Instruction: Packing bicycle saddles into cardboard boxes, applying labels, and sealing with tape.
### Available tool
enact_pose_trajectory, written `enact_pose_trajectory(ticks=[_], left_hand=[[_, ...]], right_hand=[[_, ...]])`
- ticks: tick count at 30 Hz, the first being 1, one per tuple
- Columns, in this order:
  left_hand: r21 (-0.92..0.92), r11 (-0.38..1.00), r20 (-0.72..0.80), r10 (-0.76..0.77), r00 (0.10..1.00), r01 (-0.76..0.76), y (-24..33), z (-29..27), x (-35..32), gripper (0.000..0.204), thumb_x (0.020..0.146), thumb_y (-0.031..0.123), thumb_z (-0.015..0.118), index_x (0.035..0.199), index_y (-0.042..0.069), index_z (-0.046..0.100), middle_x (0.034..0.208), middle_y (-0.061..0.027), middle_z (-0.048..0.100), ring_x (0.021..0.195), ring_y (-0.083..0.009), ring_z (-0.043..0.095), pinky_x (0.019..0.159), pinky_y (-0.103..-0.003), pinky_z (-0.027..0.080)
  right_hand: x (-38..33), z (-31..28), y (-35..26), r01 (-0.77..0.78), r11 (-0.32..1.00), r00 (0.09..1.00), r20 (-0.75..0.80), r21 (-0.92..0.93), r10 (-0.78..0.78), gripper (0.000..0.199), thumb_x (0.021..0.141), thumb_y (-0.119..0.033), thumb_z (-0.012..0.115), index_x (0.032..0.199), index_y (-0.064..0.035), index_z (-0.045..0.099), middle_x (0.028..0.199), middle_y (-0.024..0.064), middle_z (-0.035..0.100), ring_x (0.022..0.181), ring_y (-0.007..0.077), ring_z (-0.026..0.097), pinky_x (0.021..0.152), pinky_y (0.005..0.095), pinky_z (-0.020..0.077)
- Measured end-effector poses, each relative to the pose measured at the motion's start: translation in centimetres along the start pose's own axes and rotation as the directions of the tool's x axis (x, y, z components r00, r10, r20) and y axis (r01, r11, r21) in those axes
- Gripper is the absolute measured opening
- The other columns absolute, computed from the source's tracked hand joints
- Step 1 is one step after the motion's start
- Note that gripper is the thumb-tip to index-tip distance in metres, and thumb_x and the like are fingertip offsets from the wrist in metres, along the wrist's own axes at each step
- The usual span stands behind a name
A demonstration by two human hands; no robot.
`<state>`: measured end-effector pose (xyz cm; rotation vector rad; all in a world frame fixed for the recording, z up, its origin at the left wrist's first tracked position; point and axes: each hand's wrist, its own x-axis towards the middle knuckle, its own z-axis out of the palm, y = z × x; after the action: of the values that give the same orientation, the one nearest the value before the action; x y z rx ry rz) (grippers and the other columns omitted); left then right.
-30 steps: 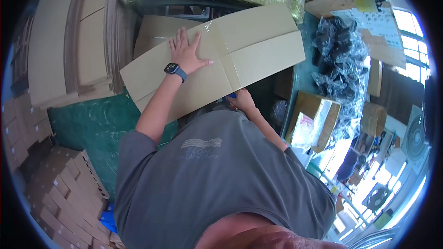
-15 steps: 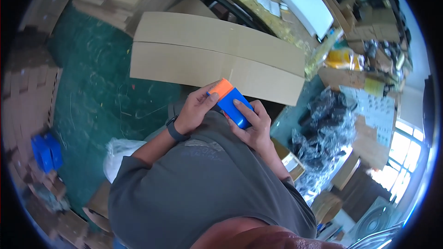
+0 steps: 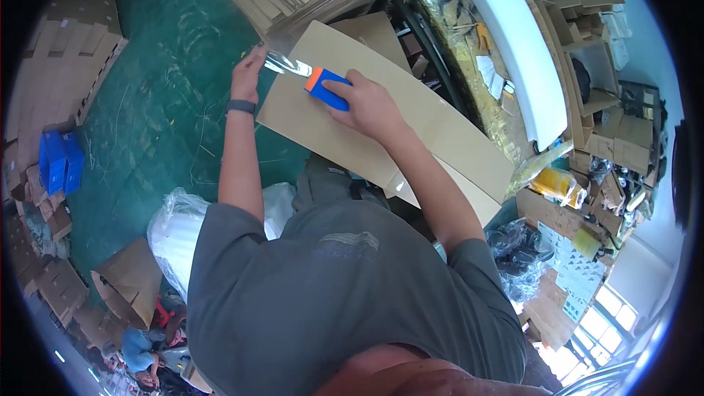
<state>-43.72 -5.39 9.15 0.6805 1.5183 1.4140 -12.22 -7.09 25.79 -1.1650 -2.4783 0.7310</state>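
One right hand point(image 3: 370, 106): fingers wrapped round blue-orange dispenser point(image 3: 320, 89) | left hand point(image 3: 247, 82): fingers pinching clear tape point(image 3: 292, 66) (carton point(image 3: 427, 119) beneath)

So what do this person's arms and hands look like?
Short, dark grey cloth sleeves end above bare forearms. The left hand and right hand wear no gloves. A narrow, dark wristband circles the left wrist; the right wrist shows none.
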Motion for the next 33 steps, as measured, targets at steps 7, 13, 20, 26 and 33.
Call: enact_pose_trajectory(ticks=[7, 13, 20, 26, 33], left_hand=[[0.784, 0.615, 0.048, 0.073, 0.996, -0.083, -3.7, 2.3, 2.2, 0.059, 0.102, 0.054, 0.058, 0.13, 0.003, 0.071, 0.124, -0.0268, 0.072, 0.118, -0.0424, 0.068, 0.099, -0.049, 0.054], [0.959, 0.275, -0.086, 0.042, 0.995, 0.071, 0.6, 10.8, -2.5, 0.068, 0.109, 0.058, 0.031, 0.121, 0.005, 0.072, 0.107, -0.0264, 0.075, 0.102, -0.0475, 0.071, 0.088, -0.058, 0.055], [0.971, 0.235, -0.002, 0.179, 0.984, -0.04, -1.5, 9.2, -1.1, 0.071, 0.106, 0.066, 0.031, 0.149, 0.014, 0.057, 0.111, -0.027, 0.074, 0.105, -0.0499, 0.07, 0.091, -0.058, 0.055], [0.928, 0.052, 0.271, 0.584, 0.765, -0.369, -5.9, 24.5, -14.0, 0.079, 0.1, 0.044, 0.059, 0.157, -0.006, 0.037, 0.163, -0.0292, 0.039, 0.154, -0.0424, 0.033, 0.123, -0.059, 0.028], [0.87, 0.007, 0.48, 0.215, 0.85, -0.493, -10.5, 43.6, -32.5, 0.087, 0.1, 0.054, 0.056, 0.161, -0.003, 0.034, 0.17, -0.0263, 0.029, 0.16, -0.0404, 0.021, 0.129, -0.06, 0.013]], right_hand=[[3.8, 2.7, 2.8, -0.187, 0.978, 0.96, 0.193, -0.098, 0.203, 0.044, 0.083, -0.03, 0.078, 0.126, -0.0202, 0.074, 0.1, 0.015, 0.065, 0.09, 0.0363, 0.071, 0.081, 0.0473, 0.0594], [-4.6, -0.9, 7.0, -0.13, 0.991, 0.989, 0.071, -0.025, 0.131, 0.046, 0.084, -0.032, 0.079, 0.128, -0.022, 0.072, 0.102, 0.0133, 0.064, 0.089, 0.0363, 0.07, 0.079, 0.0472, 0.0589], [-29.3, -15.8, 14.5, -0.412, 0.89, 0.867, 0.216, -0.196, 0.449, 0.045, 0.079, -0.023, 0.081, 0.123, -0.0204, 0.076, 0.095, 0.0109, 0.063, 0.087, 0.0338, 0.07, 0.076, 0.0454, 0.0587], [-32.6, -14.2, 19.4, -0.291, 0.949, 0.923, 0.225, -0.122, 0.312, 0.038, 0.078, -0.026, 0.079, 0.116, -0.0174, 0.077, 0.095, 0.0137, 0.064, 0.088, 0.0355, 0.07, 0.076, 0.0466, 0.0585], [-44.4, -18.0, 23.9, -0.277, 0.953, 0.946, 0.136, -0.125, 0.293, 0.041, 0.079, -0.023, 0.08, 0.119, -0.0168, 0.076, 0.096, 0.012, 0.063, 0.088, 0.0357, 0.07, 0.078, 0.0466, 0.0584]])
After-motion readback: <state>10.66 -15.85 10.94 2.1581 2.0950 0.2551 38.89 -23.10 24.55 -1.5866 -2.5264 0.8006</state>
